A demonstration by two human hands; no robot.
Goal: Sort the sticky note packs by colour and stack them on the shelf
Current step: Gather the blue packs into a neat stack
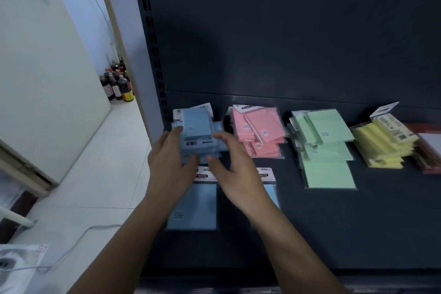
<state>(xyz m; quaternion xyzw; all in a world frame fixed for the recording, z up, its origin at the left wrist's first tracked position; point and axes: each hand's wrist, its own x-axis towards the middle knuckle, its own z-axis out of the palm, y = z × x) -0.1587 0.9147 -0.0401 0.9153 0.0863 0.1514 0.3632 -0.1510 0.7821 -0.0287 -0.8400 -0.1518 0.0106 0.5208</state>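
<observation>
A stack of blue sticky note packs [196,126] sits at the back left of the dark shelf [334,222]. My left hand [170,157] holds its left side and my right hand [229,164] holds its right side, thumbs at the front edge. Two more blue packs lie flat nearer me: one [192,207] under my left wrist, another [270,188] mostly hidden by my right hand. To the right lie a pink pile [260,131], a green pile [324,145] and a yellow pile [381,145].
A dark red and white item [429,148] lies at the shelf's far right edge. The slotted shelf upright [155,55] stands on the left. Beyond it are a white door [43,79], a tiled floor [102,174] and several dark bottles [119,83].
</observation>
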